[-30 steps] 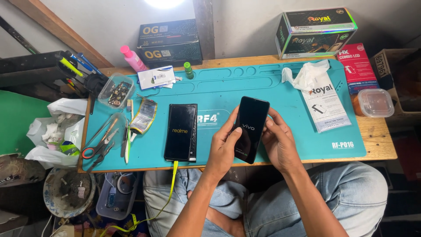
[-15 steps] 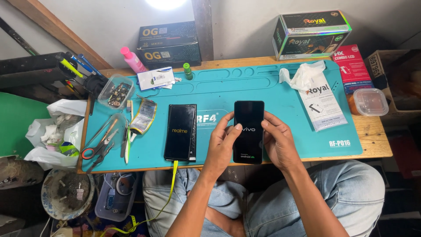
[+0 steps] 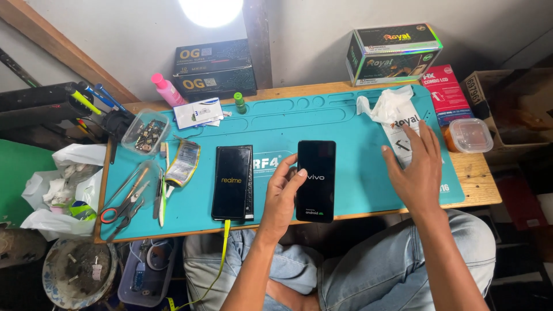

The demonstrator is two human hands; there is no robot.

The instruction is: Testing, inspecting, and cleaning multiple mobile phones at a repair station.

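While the left hand grips a black phone, the right hand hovers open above the mat.

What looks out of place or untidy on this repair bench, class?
Little stands out. A crumpled white tissue lies on the teal mat near the right hand. The left hand holds a black phone; a second phone lies flat, cabled.
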